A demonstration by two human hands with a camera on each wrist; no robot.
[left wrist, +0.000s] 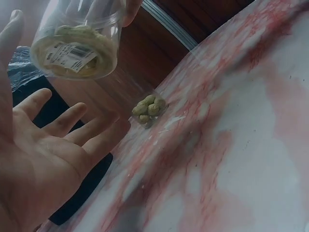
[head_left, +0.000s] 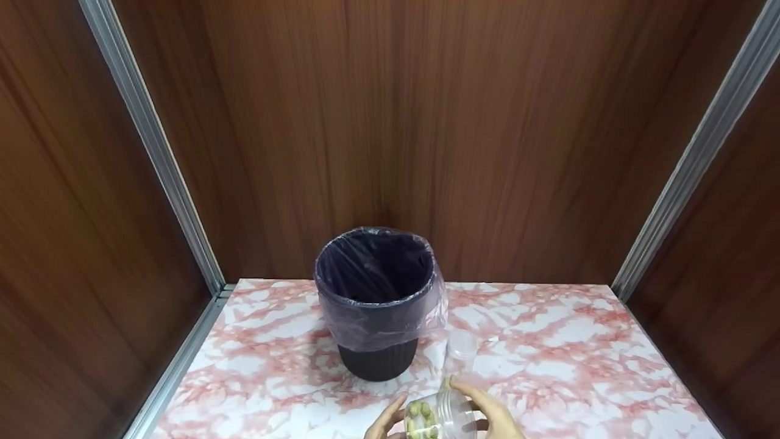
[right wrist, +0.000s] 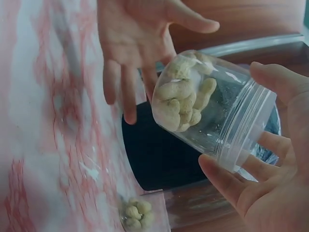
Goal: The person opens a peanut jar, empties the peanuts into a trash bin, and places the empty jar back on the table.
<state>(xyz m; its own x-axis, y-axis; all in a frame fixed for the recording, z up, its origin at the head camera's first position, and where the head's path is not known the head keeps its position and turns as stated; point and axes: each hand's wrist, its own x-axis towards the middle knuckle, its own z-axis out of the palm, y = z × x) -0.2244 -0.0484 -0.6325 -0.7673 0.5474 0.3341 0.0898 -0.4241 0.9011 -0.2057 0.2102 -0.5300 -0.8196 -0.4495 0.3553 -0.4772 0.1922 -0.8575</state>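
A clear plastic jar [right wrist: 212, 111] with peanuts [right wrist: 181, 96] gathered at its bottom end is tilted on its side above the table. My right hand [right wrist: 275, 179] grips it around the ridged lid end [right wrist: 246, 125], thumb on one side and fingers on the other. Close to the jar's base, my left hand [left wrist: 53, 150] is spread with its fingers extended and holds nothing. A printed label [left wrist: 72, 55] shows through the base in the left wrist view. Beyond the hands, a second clear jar [head_left: 461, 350] stands on the table, with peanuts [left wrist: 148, 108] in its lower part.
A black bin [head_left: 378, 360] lined with a thin purplish bag [head_left: 390, 326] stands left of the second jar. The table [head_left: 567, 366] has a red and white marbled top. Brown wood panels [head_left: 390, 122] with metal corner rails [head_left: 164, 164] enclose it.
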